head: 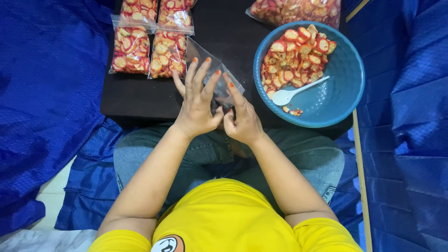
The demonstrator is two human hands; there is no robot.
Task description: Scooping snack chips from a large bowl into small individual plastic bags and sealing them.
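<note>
Head view, both hands [219,109] pinching clear bag [219,74], angled up-left

A home snack-packing spot (floor-level): low dark table [140,98], blue cloth [46,93], filled snack bags [149,49].

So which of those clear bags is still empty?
The clear bag between the hands, left and right. Nothing shows inside it, while the four bags at the table's far edge are packed with red-rimmed chips.
</note>
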